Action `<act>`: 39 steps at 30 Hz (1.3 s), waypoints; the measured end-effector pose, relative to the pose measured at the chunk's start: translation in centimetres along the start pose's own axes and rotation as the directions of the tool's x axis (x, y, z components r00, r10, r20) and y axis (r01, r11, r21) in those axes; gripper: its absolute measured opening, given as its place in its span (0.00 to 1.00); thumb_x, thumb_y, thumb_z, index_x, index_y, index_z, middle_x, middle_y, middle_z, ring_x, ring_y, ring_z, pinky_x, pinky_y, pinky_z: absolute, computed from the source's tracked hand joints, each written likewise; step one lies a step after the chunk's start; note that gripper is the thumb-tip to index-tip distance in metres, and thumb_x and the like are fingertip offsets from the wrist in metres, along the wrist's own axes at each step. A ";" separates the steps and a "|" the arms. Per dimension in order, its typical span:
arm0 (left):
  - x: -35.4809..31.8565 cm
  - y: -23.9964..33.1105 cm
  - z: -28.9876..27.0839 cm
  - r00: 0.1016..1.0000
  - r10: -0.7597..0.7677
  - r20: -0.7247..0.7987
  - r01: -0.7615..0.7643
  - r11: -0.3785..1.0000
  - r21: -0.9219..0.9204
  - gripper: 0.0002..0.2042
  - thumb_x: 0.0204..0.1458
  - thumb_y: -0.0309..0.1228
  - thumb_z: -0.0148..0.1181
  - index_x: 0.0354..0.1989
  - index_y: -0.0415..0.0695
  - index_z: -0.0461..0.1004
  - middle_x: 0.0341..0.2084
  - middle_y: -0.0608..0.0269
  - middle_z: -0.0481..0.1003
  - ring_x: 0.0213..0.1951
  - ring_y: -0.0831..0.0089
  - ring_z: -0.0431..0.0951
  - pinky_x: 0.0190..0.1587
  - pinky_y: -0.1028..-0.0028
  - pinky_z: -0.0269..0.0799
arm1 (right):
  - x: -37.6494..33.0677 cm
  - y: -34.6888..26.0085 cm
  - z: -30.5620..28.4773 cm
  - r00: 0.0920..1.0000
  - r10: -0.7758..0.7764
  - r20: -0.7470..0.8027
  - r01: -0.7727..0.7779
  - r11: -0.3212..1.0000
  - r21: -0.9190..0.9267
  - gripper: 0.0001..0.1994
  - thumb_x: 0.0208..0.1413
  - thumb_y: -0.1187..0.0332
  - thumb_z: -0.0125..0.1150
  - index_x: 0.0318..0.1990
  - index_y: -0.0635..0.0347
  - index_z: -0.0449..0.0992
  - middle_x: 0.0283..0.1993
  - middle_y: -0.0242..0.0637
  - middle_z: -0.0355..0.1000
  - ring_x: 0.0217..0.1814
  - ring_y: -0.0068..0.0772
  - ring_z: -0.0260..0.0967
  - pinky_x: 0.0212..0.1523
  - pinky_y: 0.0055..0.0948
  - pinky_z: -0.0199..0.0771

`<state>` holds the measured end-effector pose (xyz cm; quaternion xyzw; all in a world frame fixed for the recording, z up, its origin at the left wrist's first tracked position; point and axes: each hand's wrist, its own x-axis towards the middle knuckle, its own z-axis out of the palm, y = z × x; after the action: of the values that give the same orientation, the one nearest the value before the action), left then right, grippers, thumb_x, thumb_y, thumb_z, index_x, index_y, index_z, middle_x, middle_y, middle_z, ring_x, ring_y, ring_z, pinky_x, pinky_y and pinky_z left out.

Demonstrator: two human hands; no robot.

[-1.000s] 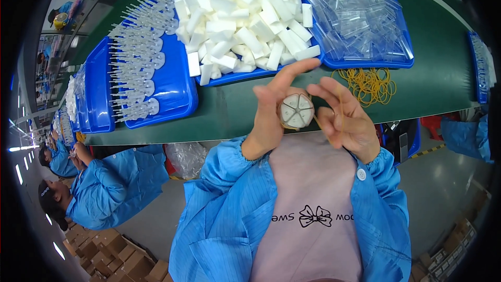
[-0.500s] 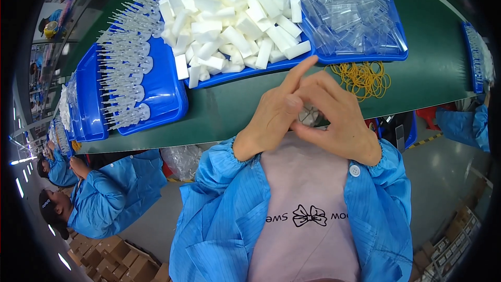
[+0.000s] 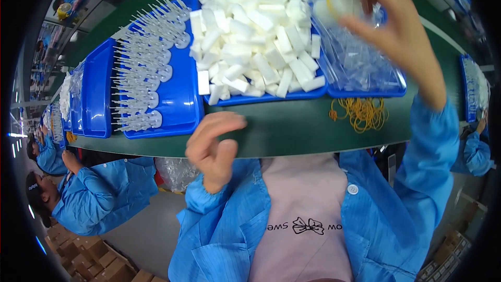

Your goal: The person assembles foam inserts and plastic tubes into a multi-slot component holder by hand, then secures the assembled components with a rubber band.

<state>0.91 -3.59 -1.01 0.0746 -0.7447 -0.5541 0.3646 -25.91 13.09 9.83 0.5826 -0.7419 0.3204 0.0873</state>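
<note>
Up at the far right, my right hand is closed around a bundle of clear plastic pieces, whitish and blurred, with a yellow rubber band around it. It is above the blue tray of loose clear plastic pieces. My left hand is raised over the table's near edge, its fingers bent and the thumb apart, with nothing in it. Between the two hands, beyond the left one, white foam blocks are heaped in a blue tray. Several yellow rubber bands lie in a tangle on the green table.
To the left, a blue tray bears rows of white spiky plastic parts. Another blue tray stands beyond it. A co-worker in a blue jacket is at my left; another sleeve shows at the far right.
My hands, together before my chest, have come apart. The right has moved up and right with the banded bundle; the left has moved left and down, opened. The view has shifted slightly.
</note>
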 end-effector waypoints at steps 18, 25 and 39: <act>2.6 -3.0 -11.8 0.913 -0.043 -0.406 0.389 0.394 0.833 0.14 0.43 0.26 0.66 0.40 0.41 0.74 0.36 0.58 0.68 0.38 0.63 0.71 0.40 0.69 0.68 | 14.5 24.6 8.3 0.900 0.410 0.148 -0.256 0.771 -0.583 0.20 0.39 0.61 0.67 0.41 0.57 0.76 0.45 0.44 0.73 0.48 0.45 0.71 0.48 0.37 0.72; 2.0 -2.3 -12.0 0.936 -0.058 -0.347 0.346 0.323 0.881 0.17 0.40 0.25 0.67 0.42 0.42 0.73 0.36 0.57 0.66 0.39 0.61 0.70 0.42 0.68 0.68 | 14.5 14.7 7.4 0.778 0.235 0.582 -0.120 0.966 -0.229 0.13 0.41 0.57 0.64 0.30 0.55 0.77 0.32 0.39 0.75 0.37 0.39 0.73 0.38 0.33 0.72; -0.7 -1.6 -10.5 0.812 0.144 -0.565 0.241 0.799 0.550 0.11 0.50 0.24 0.61 0.42 0.41 0.74 0.38 0.61 0.73 0.36 0.73 0.76 0.38 0.78 0.73 | 8.7 11.2 4.2 0.950 0.227 0.213 -0.260 0.955 0.144 0.13 0.48 0.67 0.61 0.41 0.61 0.77 0.34 0.35 0.74 0.34 0.25 0.70 0.38 0.23 0.70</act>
<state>7.46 -11.92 -1.46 0.3711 -0.7304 -0.2497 0.5162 -37.87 4.96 6.76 0.5201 -0.7831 0.3324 -0.0758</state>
